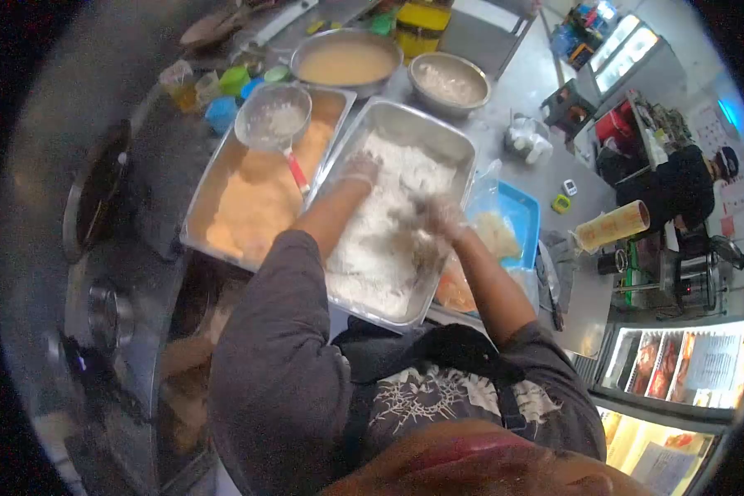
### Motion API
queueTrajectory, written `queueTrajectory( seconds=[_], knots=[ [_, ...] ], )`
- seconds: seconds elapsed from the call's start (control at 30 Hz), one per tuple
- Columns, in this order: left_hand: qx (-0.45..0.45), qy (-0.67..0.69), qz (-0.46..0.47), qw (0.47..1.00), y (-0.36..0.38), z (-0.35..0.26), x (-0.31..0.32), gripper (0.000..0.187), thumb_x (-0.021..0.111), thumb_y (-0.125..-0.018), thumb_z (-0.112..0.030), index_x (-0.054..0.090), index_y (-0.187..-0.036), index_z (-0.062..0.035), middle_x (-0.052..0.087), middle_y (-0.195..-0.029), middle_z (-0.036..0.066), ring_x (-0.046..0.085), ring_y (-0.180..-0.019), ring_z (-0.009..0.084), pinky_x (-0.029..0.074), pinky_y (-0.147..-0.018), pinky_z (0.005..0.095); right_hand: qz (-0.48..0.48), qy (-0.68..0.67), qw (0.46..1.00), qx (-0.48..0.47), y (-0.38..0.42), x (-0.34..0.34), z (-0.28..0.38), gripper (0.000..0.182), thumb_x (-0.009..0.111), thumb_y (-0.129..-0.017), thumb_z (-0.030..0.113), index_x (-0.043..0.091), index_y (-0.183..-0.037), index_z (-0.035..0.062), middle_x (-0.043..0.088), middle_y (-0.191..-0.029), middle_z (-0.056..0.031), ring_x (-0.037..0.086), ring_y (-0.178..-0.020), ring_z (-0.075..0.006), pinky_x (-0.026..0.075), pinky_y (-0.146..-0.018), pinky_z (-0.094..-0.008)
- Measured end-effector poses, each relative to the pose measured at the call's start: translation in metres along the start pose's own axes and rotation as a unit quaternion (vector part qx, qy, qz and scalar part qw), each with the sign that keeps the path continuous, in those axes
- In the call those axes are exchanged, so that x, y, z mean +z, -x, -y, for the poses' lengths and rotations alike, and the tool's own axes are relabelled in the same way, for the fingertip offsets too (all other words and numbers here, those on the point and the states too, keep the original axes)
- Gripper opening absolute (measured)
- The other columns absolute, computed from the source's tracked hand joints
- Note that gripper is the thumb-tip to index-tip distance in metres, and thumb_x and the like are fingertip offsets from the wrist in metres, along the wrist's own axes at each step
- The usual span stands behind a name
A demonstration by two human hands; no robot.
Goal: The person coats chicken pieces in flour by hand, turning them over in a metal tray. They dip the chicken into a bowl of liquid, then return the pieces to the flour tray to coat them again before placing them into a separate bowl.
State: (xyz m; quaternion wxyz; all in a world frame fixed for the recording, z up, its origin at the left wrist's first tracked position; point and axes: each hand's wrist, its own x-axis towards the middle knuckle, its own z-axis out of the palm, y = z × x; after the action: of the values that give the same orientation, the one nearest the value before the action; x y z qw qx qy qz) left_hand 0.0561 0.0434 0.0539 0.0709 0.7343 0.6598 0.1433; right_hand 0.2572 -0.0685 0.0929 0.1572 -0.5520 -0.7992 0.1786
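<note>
A deep steel tray (456, 132) holds a thick layer of white flour (372, 264), and both hands work inside it. My left hand (360, 171), in a clear plastic glove, is down in the flour near the tray's left side; its fingers are hidden. On the right side of the same tray, my right hand (440, 218) is also gloved, dusted with flour and smeared by motion. Whether it grips anything does not show. Beside my left forearm is a second steel tray (197, 211) of orange-tinted powder (260, 198), with a red-handled strainer (273, 116) across its far end.
Beyond the trays stand a wide pan of pale liquid (345, 64) and a steel bowl of flour (449, 84). At right lie a blue tray (521, 215) with plastic-bagged food, a knife (551, 277) and small timers (561, 203). A co-worker (678, 194) stands farther right.
</note>
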Motion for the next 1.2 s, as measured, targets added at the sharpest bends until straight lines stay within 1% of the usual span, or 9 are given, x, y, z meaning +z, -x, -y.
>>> queueTrajectory(
  seconds=[0.27,0.33,0.4,0.47,0.7,0.77,0.83,1.0,1.2],
  knots=[
    [0.166,-0.152,0.217,0.950,-0.018,0.030,0.035,0.029,0.049,-0.087,-0.016,0.068,-0.104,-0.0032,0.064,-0.115,0.016,0.061,-0.107,0.0316,0.050,-0.087,0.0426,0.025,-0.301,0.951,0.071,0.036,-0.006,0.036,0.034,0.067,-0.083,0.015,0.056,-0.111,-0.0019,0.069,-0.089,-0.0119,0.062,-0.063,-0.0173,0.050,-0.052,-0.0338],
    [0.216,-0.145,0.224,0.939,-0.009,0.026,-0.008,0.028,0.049,-0.087,-0.016,0.068,-0.102,-0.0026,0.066,-0.109,0.017,0.063,-0.102,0.0300,0.051,-0.082,0.0433,-0.019,-0.689,0.699,0.188,0.039,-0.014,0.051,0.024,0.065,-0.086,0.015,0.060,-0.105,0.0005,0.070,-0.087,-0.0123,0.062,-0.063,-0.0157,0.050,-0.052,-0.0322],
    [0.142,0.024,0.248,0.958,-0.018,0.047,0.014,0.028,0.051,-0.087,-0.018,0.068,-0.103,-0.0034,0.067,-0.101,0.016,0.063,-0.096,0.0299,0.050,-0.078,0.0449,-0.035,-0.304,0.951,0.049,0.037,-0.013,0.037,0.025,0.063,-0.088,0.019,0.061,-0.104,-0.0006,0.070,-0.088,-0.0132,0.062,-0.063,-0.0163,0.050,-0.052,-0.0323],
    [-0.109,0.397,0.244,0.878,-0.036,0.062,0.056,0.028,0.052,-0.087,-0.020,0.068,-0.104,-0.0041,0.067,-0.093,0.015,0.063,-0.090,0.0299,0.048,-0.074,0.0466,-0.020,-0.431,0.899,0.077,0.037,-0.020,0.051,0.029,0.063,-0.089,0.019,0.060,-0.105,-0.0042,0.069,-0.086,-0.0121,0.062,-0.062,-0.0159,0.049,-0.052,-0.0310],
    [0.272,-0.029,0.094,0.957,0.076,0.041,-0.016,0.041,0.061,-0.084,-0.026,0.057,-0.121,-0.0102,0.064,-0.113,0.019,0.060,-0.106,0.0350,0.047,-0.091,0.0449,-0.051,-0.562,0.825,0.024,0.029,-0.016,0.069,0.041,0.067,-0.087,0.022,0.058,-0.116,-0.0052,0.067,-0.090,-0.0146,0.064,-0.080,-0.0177,0.051,-0.058,-0.0292],
    [0.308,-0.114,0.113,0.938,0.089,0.041,0.002,0.057,0.064,-0.083,-0.029,0.046,-0.134,-0.0131,0.062,-0.116,0.022,0.062,-0.104,0.0317,0.048,-0.091,0.0412,-0.093,-0.025,0.994,-0.052,0.027,-0.025,0.062,0.038,0.064,-0.089,0.024,0.058,-0.113,-0.0053,0.065,-0.084,-0.0128,0.065,-0.078,-0.0196,0.052,-0.059,-0.0283],
    [0.285,-0.148,0.219,0.921,0.073,0.032,0.030,0.064,0.066,-0.082,-0.031,0.041,-0.139,-0.0153,0.061,-0.117,0.022,0.062,-0.103,0.0301,0.049,-0.091,0.0403,-0.044,-0.653,0.739,0.159,0.019,-0.016,0.047,0.045,0.063,-0.087,0.036,0.060,-0.108,-0.0031,0.067,-0.094,-0.0170,0.065,-0.081,-0.0200,0.053,-0.068,-0.0342],
    [0.177,0.099,0.292,0.935,0.057,0.027,0.013,0.050,0.066,-0.082,-0.032,0.054,-0.126,-0.0109,0.063,-0.110,0.020,0.062,-0.098,0.0314,0.049,-0.089,0.0397,-0.112,-0.055,0.992,0.021,0.019,-0.027,0.027,0.046,0.078,-0.066,0.031,0.066,-0.107,0.0136,0.069,-0.088,-0.0085,0.065,-0.074,-0.0178,0.051,-0.066,-0.0303],
    [0.240,0.078,0.147,0.956,0.074,0.015,-0.042,0.054,0.065,-0.082,-0.032,0.051,-0.125,-0.0042,0.056,-0.124,0.020,0.057,-0.109,0.0332,0.044,-0.097,0.0387,0.072,-0.261,0.963,0.000,0.029,-0.061,0.065,0.041,0.077,-0.071,0.027,0.067,-0.108,0.0109,0.070,-0.076,-0.0054,0.065,-0.070,-0.0155,0.053,-0.071,-0.0305]
  ],
)
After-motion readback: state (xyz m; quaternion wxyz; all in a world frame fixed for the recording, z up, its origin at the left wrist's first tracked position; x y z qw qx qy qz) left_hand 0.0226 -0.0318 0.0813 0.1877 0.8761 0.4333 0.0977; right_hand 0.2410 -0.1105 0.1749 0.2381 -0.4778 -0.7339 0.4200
